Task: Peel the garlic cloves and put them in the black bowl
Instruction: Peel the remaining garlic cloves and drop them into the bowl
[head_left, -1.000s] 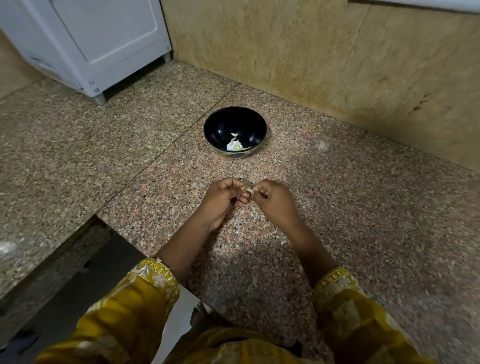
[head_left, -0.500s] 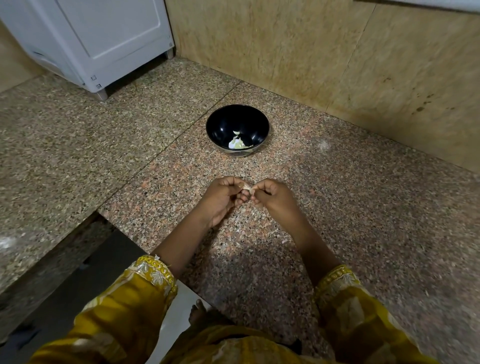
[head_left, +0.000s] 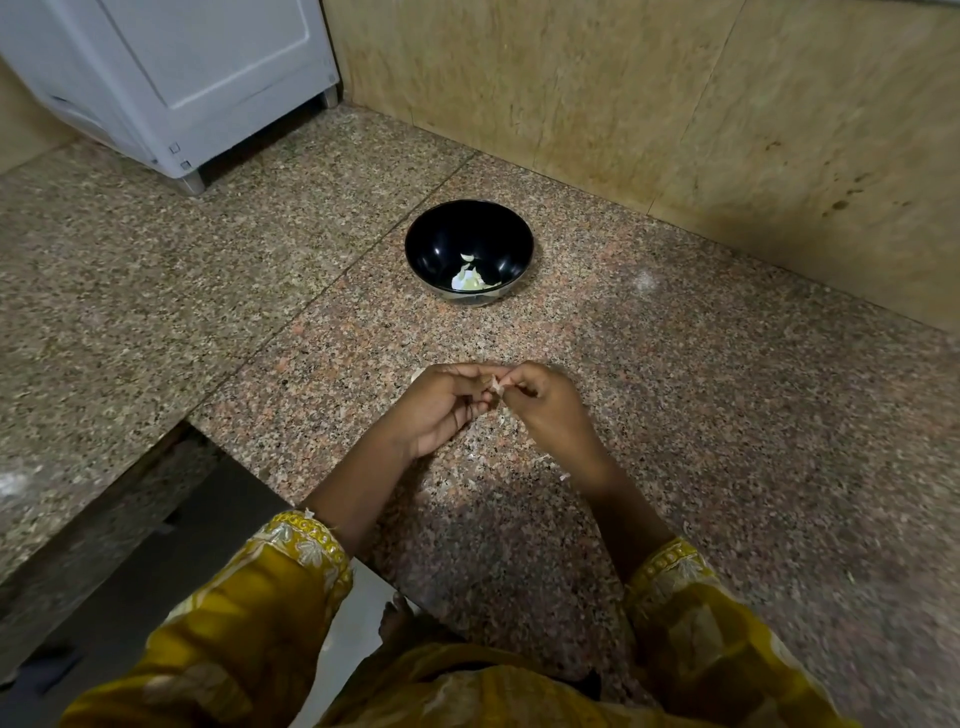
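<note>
Home kitchen, granite counter (head_left: 727, 415), white appliance (head_left: 197, 78)

Bowl (head_left: 422, 244) is sitting on the counter (head_left: 727, 415), near the wall (head_left: 623, 104) that is running behind it and off to the right. Garlic pieces (head_left: 467, 279) are lying in the bowl's bottom. An appliance (head_left: 208, 78) is standing on the counter at far left, behind the bowl. In front of the bowl, left hand (head_left: 441, 408) and right hand (head_left: 548, 408) are meeting, pinching a clove (head_left: 496, 385) between them. Peel scraps (head_left: 511, 415) are lying on the counter beneath the hands.
</note>
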